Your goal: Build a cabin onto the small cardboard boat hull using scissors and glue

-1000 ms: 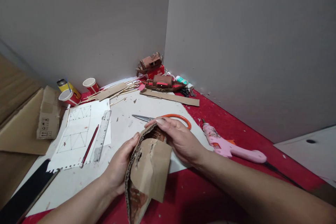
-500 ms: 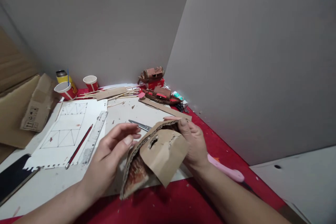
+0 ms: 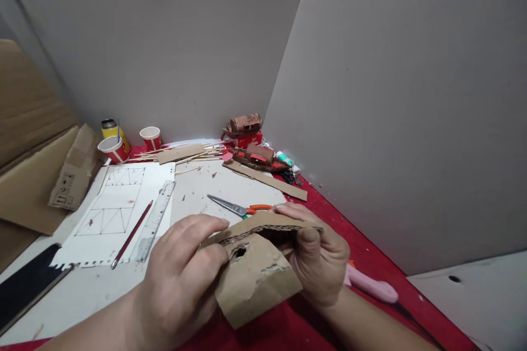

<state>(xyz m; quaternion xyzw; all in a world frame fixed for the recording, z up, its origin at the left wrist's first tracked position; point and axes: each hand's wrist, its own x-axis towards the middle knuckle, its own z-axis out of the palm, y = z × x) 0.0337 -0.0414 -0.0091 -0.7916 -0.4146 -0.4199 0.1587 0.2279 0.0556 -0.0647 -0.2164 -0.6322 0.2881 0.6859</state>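
Torn cardboard piece (image 3: 261, 285) gripped by curled left hand (image 3: 179, 271) and curled right hand (image 3: 325, 258), blue stick (image 3: 118, 129) stood in red cup (image 3: 114, 151), yellow bottle (image 3: 109, 131) placed behind

I've got the left hand (image 3: 181, 279) gripping the left side of the curved brown corrugated cardboard piece (image 3: 257, 282), its front flap torn and holed, and here's the right hand (image 3: 323, 260), thumb pressed on the right edge! Just beyond the cardboard piece, I spot orange-handled steel scissors (image 3: 230, 207). To its left, a clear plastic ruler (image 3: 155, 223) and dark red pencil (image 3: 132, 235) lie on white paper with ruled triangles (image 3: 99, 192). To its right, a pink plastic handle (image 3: 373, 285) pokes out behind the right hand.
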